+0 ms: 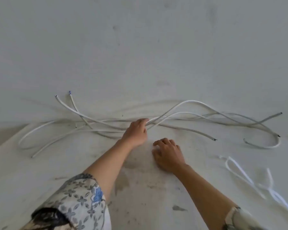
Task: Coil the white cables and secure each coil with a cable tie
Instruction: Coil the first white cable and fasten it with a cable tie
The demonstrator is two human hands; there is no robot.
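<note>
**White Cables: Selecting the First Strand**

White round-sheathed cables (186, 103) lie loose and crossed along the far side of the scuffed grey tabletop (140, 188), none coiled. Left hand (136, 132) is pinched on one strand near the middle of the tangle. Right hand (168, 155) rests just beside it on the tabletop, fingers loosely curled, holding nothing. White plastic cable ties (239, 173) lie well apart at the right. Judged step: separation. Next move calls for drawing the strand free, then forming loops.
</note>
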